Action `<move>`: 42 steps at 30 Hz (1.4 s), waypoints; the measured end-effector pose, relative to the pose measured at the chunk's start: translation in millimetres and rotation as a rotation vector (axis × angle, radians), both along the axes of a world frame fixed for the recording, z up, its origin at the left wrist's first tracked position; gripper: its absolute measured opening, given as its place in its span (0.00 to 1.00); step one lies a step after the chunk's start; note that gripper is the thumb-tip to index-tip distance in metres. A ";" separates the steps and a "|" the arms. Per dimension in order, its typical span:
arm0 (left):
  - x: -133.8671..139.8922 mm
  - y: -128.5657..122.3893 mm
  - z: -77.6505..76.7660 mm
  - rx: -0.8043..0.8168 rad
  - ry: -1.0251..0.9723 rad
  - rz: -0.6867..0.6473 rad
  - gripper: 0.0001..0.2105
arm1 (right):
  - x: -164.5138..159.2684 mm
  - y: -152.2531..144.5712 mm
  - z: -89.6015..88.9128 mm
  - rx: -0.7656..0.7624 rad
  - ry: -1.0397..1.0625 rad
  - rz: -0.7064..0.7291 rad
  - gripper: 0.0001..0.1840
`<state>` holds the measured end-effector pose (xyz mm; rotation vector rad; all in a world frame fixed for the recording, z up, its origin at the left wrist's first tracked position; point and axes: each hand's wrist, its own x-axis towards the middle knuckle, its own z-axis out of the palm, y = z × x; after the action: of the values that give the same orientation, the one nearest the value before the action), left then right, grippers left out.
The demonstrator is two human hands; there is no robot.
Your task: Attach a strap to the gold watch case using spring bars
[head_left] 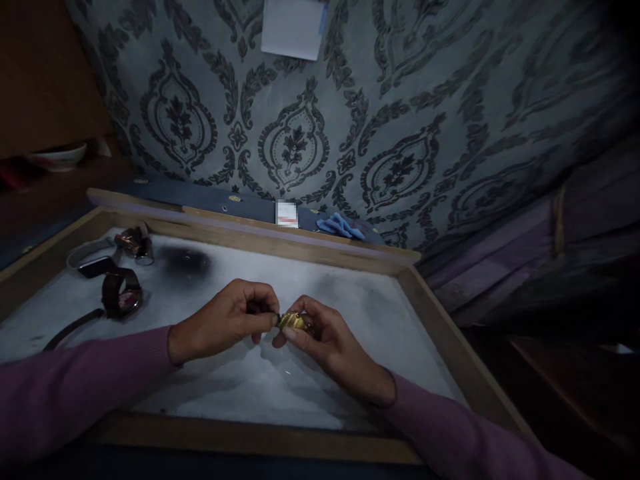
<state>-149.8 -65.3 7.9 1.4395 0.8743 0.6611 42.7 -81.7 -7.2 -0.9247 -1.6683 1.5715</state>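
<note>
Over the middle of the white surface, my right hand [330, 340] grips a small gold-coloured watch [292, 321] between thumb and fingers. Its shiny face or back looks ridged, and the fingers cover part of it. My left hand [240, 317] is closed in a pinch at the watch's left end. Something small and dark shows at those fingertips, too small to name. Off to the left lie a wristwatch with a dark strap [121, 293], a smartwatch [96, 263] with a pale band, and a bunched metal-looking watch [137, 243].
A raised wooden frame [260, 435] borders the white work surface [370, 307]. Behind its far edge are a small white box [287, 214] and a crumpled blue cloth [341, 225]. A bowl [60, 157] stands on a shelf at left. Patterned wall covering rises behind.
</note>
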 end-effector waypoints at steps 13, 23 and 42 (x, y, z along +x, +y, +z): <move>-1.6 0.1 0.5 0.087 0.051 -0.043 0.03 | -1.9 -0.7 0.7 -0.006 0.001 0.023 0.13; -1.9 1.2 -1.8 0.110 0.078 -0.046 0.03 | -2.9 -1.7 -1.4 0.001 0.004 -0.005 0.13; -2.1 0.9 -1.9 0.177 0.198 -0.073 0.04 | -3.8 -5.6 -4.9 0.098 -0.106 -0.048 0.13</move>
<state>-151.9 -64.4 6.0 1.7103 0.9288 0.5585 38.9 -87.3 -12.1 -1.0046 -1.7670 1.4180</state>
